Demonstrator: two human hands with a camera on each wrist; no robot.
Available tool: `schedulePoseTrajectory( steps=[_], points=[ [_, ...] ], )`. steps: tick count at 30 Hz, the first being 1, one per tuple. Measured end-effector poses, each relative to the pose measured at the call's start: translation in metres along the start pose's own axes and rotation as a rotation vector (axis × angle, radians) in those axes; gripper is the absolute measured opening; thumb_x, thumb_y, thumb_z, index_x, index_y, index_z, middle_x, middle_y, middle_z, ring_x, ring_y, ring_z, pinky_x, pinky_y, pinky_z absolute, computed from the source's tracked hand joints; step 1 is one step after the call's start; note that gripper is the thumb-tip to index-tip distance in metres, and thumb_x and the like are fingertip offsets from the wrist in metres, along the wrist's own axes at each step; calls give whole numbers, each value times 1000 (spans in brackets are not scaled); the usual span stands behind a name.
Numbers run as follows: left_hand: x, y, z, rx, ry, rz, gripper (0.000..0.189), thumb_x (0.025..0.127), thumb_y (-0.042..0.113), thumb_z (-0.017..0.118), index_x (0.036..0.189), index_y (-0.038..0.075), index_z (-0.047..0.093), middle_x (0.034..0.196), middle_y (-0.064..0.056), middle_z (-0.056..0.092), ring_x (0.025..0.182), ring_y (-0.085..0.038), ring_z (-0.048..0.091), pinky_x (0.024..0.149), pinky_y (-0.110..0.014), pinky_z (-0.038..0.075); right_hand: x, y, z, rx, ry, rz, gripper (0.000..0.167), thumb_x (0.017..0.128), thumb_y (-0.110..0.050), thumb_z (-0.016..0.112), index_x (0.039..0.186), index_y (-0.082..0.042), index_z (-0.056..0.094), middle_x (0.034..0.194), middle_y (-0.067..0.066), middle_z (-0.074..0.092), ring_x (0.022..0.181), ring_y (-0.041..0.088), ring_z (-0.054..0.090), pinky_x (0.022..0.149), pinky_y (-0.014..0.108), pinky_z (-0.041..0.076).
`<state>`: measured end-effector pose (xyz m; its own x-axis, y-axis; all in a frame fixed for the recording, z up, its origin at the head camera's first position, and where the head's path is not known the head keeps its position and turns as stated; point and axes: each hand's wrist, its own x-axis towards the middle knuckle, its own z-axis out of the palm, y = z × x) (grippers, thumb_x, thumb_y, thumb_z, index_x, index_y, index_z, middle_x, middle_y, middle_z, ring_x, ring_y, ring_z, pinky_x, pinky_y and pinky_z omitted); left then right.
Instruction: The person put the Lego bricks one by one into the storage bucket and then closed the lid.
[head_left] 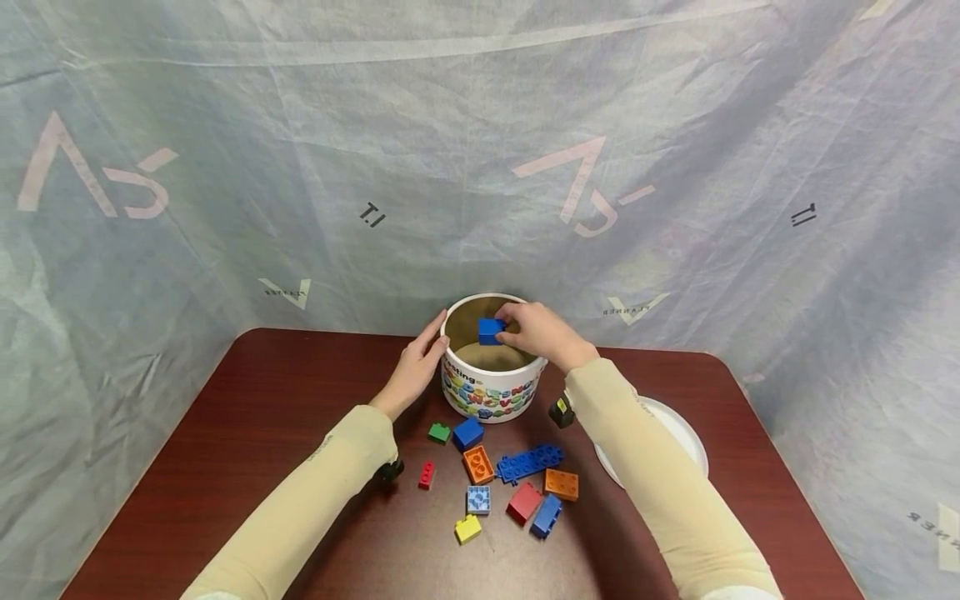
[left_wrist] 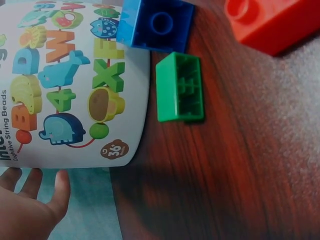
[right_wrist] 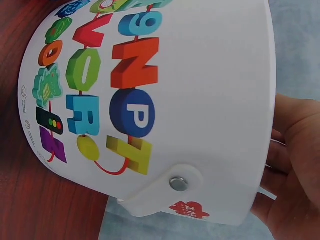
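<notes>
A white bucket (head_left: 491, 392) printed with colourful letters stands at the back of the table. My right hand (head_left: 543, 333) reaches over its right rim and pinches a blue toy brick (head_left: 491, 331) above the bucket's opening. In the right wrist view the bucket wall hides the brick and the fingertips. Against the bucket's left side rests my left hand (head_left: 415, 371), its fingers fairly straight at the rim; the left wrist view shows the fingers (left_wrist: 61, 192) right by the printed wall. Nearest to that hand on the table are a green brick (head_left: 439, 432) and another blue brick (head_left: 468, 434).
In front of the bucket lie several more bricks: orange (head_left: 478, 464), small red (head_left: 427, 475), light blue (head_left: 478, 500), yellow (head_left: 468, 529) and larger red (head_left: 524, 503). A long blue studded piece (head_left: 530, 463) is among them. A white plate (head_left: 686, 437) sits partly under the right forearm.
</notes>
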<state>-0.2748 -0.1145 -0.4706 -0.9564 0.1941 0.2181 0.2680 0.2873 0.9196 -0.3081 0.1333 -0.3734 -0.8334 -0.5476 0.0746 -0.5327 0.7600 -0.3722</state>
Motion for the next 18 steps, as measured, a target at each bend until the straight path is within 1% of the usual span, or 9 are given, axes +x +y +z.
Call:
schedulePoseTrajectory(
  steps=[8,11,15,18],
  points=[
    [0,2,-1,18,-1,-3,57,113,29,49,166,20,31,169,-4,32,155,-28,31,123,-53,30,1,1,2,8,-11,4,37,99,-20,73,130,0,68,122,16,73,113,34,69,100,46,55],
    [-1,2,-1,28,-1,-2,58,112,30,49,166,20,31,169,-5,31,155,-29,30,123,-54,30,1,2,2,15,-10,4,40,100,-20,73,134,0,66,127,17,71,114,34,69,100,47,55],
    [-1,1,0,32,0,-6,57,113,31,49,166,20,32,169,-5,32,155,-29,29,123,-54,30,-1,4,4,6,10,-16,40,100,-19,72,134,1,65,130,18,70,115,33,69,100,47,54],
    [-1,1,0,32,3,-5,57,113,31,49,166,21,32,169,-4,32,155,-28,29,123,-54,29,-3,5,3,-7,37,-51,37,99,-17,73,131,1,67,127,18,71,115,33,69,101,47,53]
  ],
)
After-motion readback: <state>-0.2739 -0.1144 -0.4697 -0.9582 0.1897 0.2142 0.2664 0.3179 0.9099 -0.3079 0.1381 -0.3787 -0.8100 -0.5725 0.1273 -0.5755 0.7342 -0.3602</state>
